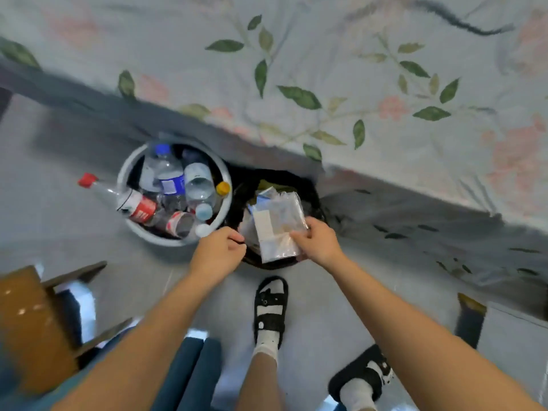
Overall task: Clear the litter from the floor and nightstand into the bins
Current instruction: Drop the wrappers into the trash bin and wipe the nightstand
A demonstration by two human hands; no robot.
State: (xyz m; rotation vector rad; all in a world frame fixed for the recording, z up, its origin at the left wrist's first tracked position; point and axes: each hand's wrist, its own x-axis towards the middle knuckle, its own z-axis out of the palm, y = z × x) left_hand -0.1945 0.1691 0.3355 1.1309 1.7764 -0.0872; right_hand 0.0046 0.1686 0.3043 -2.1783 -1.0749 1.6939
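Our right hand (pixel 318 243) pinched the wrappers (pixel 277 225) over the black bin (pixel 314 197); left hand (pixel 219 252) curled, seemingly empty. Best released low, centred.

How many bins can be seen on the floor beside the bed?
2. The white bin, on the left, is full of plastic bottles. The black bin, to its right, holds paper and plastic litter; the right hand holds a clear packet over it.
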